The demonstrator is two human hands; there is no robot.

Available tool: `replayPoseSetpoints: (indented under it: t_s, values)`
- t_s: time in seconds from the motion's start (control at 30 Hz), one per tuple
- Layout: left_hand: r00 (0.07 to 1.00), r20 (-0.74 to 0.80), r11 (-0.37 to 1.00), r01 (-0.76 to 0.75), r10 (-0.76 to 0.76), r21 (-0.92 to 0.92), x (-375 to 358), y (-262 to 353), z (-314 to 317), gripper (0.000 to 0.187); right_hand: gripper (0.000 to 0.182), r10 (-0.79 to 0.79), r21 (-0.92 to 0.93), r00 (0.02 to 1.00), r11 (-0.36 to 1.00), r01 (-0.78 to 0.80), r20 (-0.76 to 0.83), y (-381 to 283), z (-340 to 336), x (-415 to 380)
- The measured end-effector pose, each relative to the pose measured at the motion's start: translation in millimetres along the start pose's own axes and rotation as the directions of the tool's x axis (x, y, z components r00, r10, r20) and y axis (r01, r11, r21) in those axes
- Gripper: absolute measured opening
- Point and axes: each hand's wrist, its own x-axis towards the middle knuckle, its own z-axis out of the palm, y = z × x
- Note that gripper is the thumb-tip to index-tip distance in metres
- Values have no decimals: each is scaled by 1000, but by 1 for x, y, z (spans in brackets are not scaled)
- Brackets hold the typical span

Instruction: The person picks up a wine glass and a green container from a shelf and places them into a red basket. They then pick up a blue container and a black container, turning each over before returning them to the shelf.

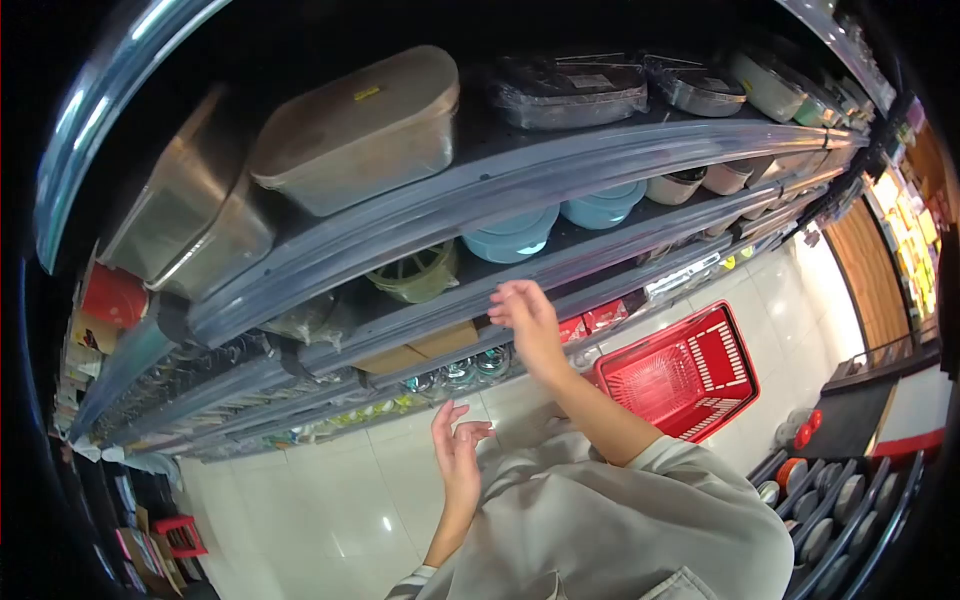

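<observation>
Close to my chest at six o'clock, my left hand (457, 447) hovers empty, fingers loosely spread. Beyond it, my right hand (527, 318), open too, reaches the shelf edge (420, 318) at twelve o'clock, below the green basket (415, 273). Best, I judge, to steady there before lifting anything. A red shopping basket (685, 372) waits at three o'clock.

Red basket (683, 376) on white floor (350, 500)

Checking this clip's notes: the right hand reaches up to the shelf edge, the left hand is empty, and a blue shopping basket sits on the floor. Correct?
Not quite: in the head view the shopping basket is red, not blue. The right hand does reach the shelf edge, and the left hand is empty.
</observation>
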Motion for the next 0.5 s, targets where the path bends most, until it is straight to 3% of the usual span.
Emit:
replayPoseSetpoints:
  t_s: [0.1,0.43,0.5]
  values:
    - [999,-40,999,-4,6,46,-5,-16,19,50,27,99,59,995,993,-100,13,-16,-22,18]
    - [981,-183,994,-41,60,106,-12,-20,48,44,26,128,123,988,983,-138,81,-33,-34,60]
    - [981,-194,995,-10,30,103,-11,-18,51,43,25,83,46,993,995,-88,85,-35,-32,61]
